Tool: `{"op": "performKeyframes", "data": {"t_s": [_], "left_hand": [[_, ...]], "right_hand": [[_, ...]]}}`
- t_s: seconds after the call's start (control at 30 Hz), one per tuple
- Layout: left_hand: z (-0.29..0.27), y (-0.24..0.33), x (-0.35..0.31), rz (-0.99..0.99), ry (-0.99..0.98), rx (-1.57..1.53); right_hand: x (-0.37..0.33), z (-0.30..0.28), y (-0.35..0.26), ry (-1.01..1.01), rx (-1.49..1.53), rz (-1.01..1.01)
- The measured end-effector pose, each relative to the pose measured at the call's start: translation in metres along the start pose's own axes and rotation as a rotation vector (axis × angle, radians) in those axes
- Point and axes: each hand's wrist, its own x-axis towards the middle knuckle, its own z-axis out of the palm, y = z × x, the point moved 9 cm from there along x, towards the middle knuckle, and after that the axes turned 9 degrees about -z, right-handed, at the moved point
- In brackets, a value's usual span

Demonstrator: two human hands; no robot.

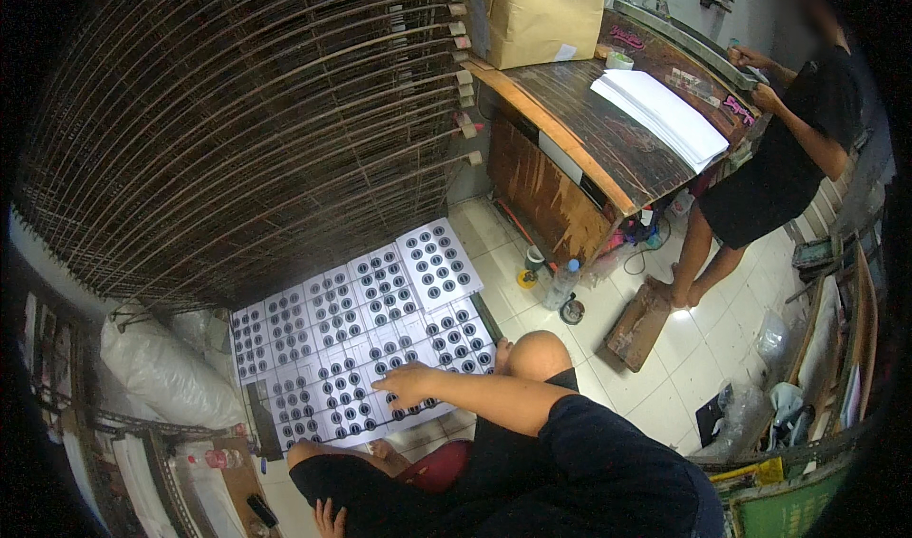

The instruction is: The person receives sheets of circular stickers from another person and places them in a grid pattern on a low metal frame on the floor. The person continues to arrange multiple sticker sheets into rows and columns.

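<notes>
White sheets printed with rows of black round marks (435,264) lie side by side and partly overlapping, low down in front of me. My right hand (407,386) reaches over their near middle, fingers stretched out and apart, the index fingertip at a sheet's surface. Nothing shows in its grip, though its underside is hidden. At the lower edge my left hand (330,519) rests with spread fingers on the dark cloth over my leg, holding nothing.
A tall wire drying rack (275,130) rises behind the sheets. A worn table (560,101) carries a paper stack (660,120) and a brown package (537,16). Another person (788,139) stands at it. A bottle (562,283), wooden box (641,324) and plastic sack (166,372) are on the floor.
</notes>
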Motion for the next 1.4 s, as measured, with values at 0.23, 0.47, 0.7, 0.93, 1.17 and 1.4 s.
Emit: {"op": "performKeyframes", "data": {"t_s": [0.23, 0.47, 0.7, 0.93, 1.17, 1.4], "left_hand": [[0.0, 0.001, -0.001, 0.009, 0.002, 0.01], [-0.001, 0.002, 0.001, 0.02, 0.007, -0.001], [-0.003, 0.002, -0.002, 0.044, 0.044, -0.023], [-0.007, 0.005, -0.007, 0.041, 0.061, -0.041], [-0.003, 0.005, -0.005, 0.045, 0.066, -0.059], [-0.009, 0.012, -0.003, 0.032, 0.083, -0.019]], "right_hand": [[0.001, 0.002, 0.0, -0.016, -0.009, -0.004], [-0.014, -0.035, -0.013, 0.014, 0.136, -0.029], [-0.154, -0.191, -0.04, 0.751, 0.731, -0.365], [-0.407, -0.295, 0.027, 1.681, 0.838, -0.261], [-0.577, -0.306, 0.11, 2.268, 0.993, -0.129], [-0.591, -0.319, 0.143, 2.305, 1.21, -0.387]]}}
